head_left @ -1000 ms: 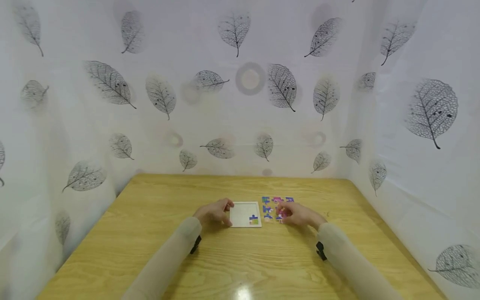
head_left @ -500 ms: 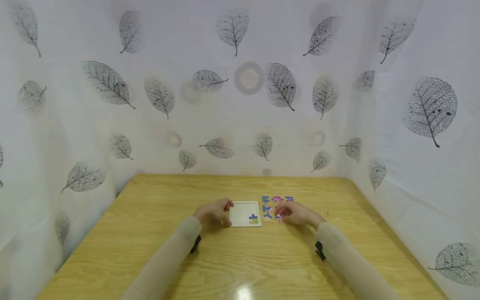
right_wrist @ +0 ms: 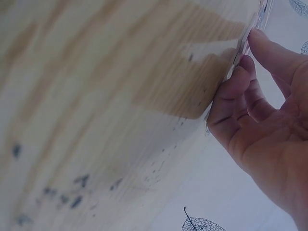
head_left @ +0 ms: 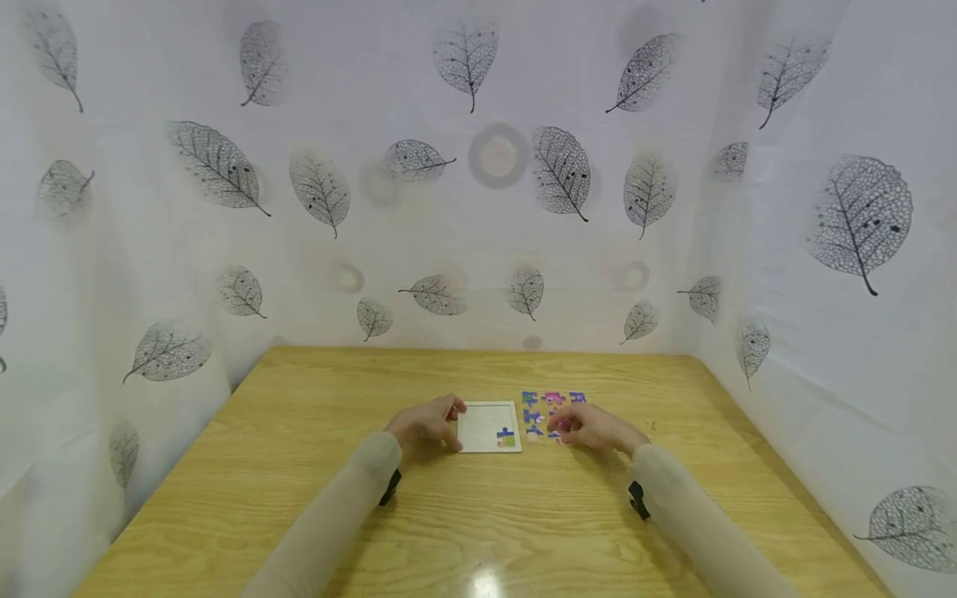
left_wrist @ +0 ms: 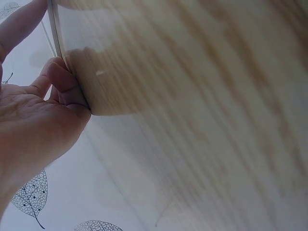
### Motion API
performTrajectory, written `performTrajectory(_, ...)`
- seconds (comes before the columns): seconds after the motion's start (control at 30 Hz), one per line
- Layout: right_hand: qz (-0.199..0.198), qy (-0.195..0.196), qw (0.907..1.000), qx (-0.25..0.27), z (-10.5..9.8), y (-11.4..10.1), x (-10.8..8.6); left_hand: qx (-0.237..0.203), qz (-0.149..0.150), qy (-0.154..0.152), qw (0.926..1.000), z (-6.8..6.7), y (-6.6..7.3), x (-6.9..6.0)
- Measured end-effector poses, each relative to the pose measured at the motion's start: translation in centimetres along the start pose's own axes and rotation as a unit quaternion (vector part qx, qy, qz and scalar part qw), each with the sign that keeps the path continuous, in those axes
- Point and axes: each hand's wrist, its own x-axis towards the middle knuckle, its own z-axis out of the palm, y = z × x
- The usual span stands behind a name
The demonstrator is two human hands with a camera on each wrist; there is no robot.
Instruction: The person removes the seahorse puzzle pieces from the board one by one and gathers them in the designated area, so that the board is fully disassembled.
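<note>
A white, shallow puzzle tray lies flat on the wooden table. One jigsaw piece, blue, pink and yellow-green, sits in its lower right corner. My left hand holds the tray's left side, thumb at the near corner and fingers at the far one. Right of the tray, several loose pieces lie in rows, such as a pink piece and a blue piece. Over the right part of these rests my right hand, fingers bent and fingertips at the pieces. Whether it pinches one is hidden.
The wooden table reaches back to a white curtain with leaf prints, which also encloses both sides. A narrow gap separates the tray from the loose pieces.
My right hand's fingertips have shifted very slightly left over the loose pieces. The left hand, the tray and the piece inside it look unmoved.
</note>
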Motion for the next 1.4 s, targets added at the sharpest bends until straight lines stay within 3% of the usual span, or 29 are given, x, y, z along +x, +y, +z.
performTrajectory(0.43, -0.006, -0.001, 1.0000, 0.006, 0.0, -0.1, -0.2, 0.000, 0.002, -0.003, 1.0000, -0.1, 0.0, -0.1)
performTrajectory(0.6, 0.009, 0.009, 0.9998, 0.013, 0.0, -0.1, -0.3, 0.013, 0.009, -0.003, 0.9999, -0.1, 0.0, -0.1)
performTrajectory(0.83, 0.020, 0.025, 0.9989, 0.033, -0.1, 0.0, -0.3, -0.003, 0.001, 0.003, 1.0000, 0.2, -0.5, 0.2)
performTrajectory(1.13, -0.003, 0.018, 0.9977, 0.066, 0.2, -0.6, 0.5, -0.004, 0.006, 0.006, 1.0000, 0.1, -0.3, 0.0)
performTrajectory(1.4, -0.018, 0.014, 0.9987, 0.045, 0.9, -1.8, 1.3, -0.002, 0.000, 0.005, 1.0000, 0.2, -0.3, 0.1)
